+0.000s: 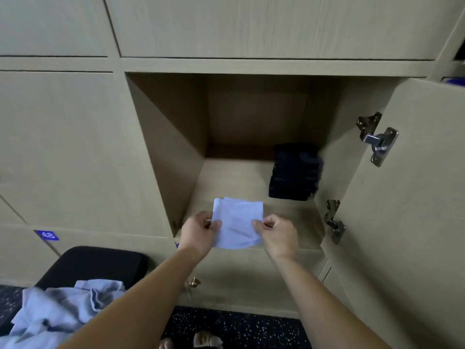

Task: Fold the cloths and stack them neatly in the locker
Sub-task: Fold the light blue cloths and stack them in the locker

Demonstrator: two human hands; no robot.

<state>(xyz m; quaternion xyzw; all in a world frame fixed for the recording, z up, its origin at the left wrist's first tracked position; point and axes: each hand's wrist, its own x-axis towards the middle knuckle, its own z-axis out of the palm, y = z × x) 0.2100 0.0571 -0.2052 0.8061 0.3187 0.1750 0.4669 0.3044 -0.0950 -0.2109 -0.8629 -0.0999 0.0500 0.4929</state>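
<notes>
Left hand (pixel 201 229) and right hand (pixel 273 229) each pinch a side edge of a folded light-blue cloth (pixel 237 222), thumb on top, fingers curled under; low centre of frame. Cloth hangs over the front lip of the open locker (pixel 176 152), near edge past the shelf edge, far edge just inside. Whether it rests on the locker floor or is held just above: cannot tell.

Risks, as judged:
- Pinch is only at the edges, so the loose top layer (upper-left corner looks uneven) may unfold on release.
- Let go here and the cloth sits half off the lip; could slide to the floor.
- Pushed in carelessly, it could bunch against the shelf edge.

Containers: locker holds one stack of dark folded cloths (pixel 294 172), right side of the locker floor, close to the right wall; rest of the floor bare. Door (pixel 415 197) swung open at right. Lower left of frame: heap of unfolded light-blue cloths (pixel 55 313) on a black seat (pixel 100 260), so plenty left to fold.
</notes>
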